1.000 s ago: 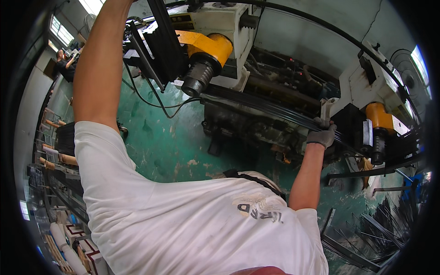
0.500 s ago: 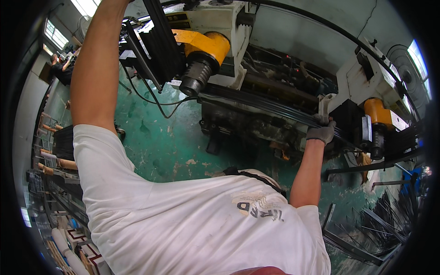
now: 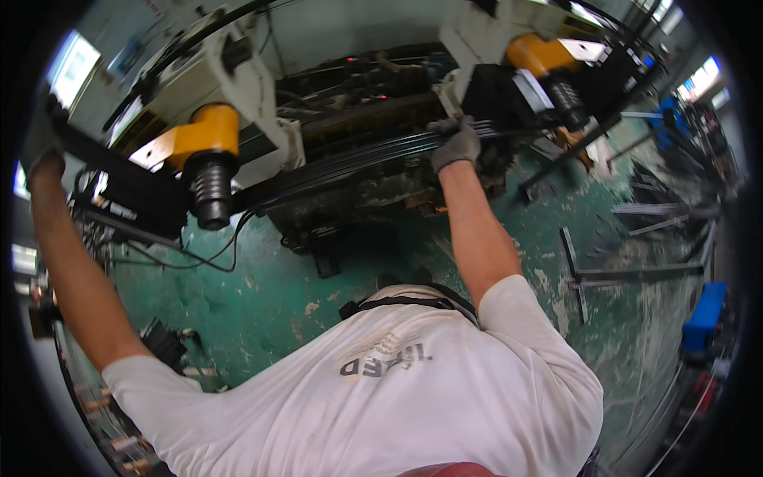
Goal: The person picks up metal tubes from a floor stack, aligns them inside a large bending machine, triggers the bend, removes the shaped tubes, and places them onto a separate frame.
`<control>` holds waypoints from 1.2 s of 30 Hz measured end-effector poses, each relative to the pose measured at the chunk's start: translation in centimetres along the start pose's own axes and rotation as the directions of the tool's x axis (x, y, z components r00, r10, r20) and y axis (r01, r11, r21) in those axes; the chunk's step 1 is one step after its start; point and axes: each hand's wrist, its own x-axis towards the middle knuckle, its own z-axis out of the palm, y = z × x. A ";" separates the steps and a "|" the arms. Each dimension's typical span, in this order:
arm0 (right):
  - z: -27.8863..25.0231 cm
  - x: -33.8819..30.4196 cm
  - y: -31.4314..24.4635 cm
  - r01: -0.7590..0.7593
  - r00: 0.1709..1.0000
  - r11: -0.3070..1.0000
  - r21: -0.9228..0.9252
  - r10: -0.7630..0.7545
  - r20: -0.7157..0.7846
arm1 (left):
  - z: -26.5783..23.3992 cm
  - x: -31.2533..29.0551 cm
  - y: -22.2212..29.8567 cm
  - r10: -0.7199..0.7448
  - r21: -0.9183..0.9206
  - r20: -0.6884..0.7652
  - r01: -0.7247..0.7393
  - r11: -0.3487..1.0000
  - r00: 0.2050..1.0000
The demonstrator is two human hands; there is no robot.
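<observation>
My right hand (image 3: 458,148), in a grey work glove, is closed on a bundle of long dark metal bars (image 3: 362,157) lying along the front of a machine. Part of its thumb and fingers shows above the bars. Stretched out to the far left, my left hand (image 3: 41,151) is gloved too. It is dark and blurred beside the end of a black beam (image 3: 99,151), and its fingers cannot be made out.
Yellow machine heads with ribbed dark cylinders stand left (image 3: 213,143) and right (image 3: 540,56) of the bars. A cable (image 3: 230,258) hangs below the left head. Loose metal lengths (image 3: 660,211) and a metal frame (image 3: 628,276) lie on the green floor (image 3: 262,318) at right.
The view has swung round, so the machine appears further left and my right hand nearer the middle. My left hand, out of view before, now shows at the left rim. The right hand stays on the bars.
</observation>
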 end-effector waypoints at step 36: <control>-30.1 -24.8 -84.0 0.684 0.555 0.375 -0.625 -0.824 0.113 | 32.6 -96.1 -5.1 -0.785 -0.012 0.600 0.983 0.185 0.155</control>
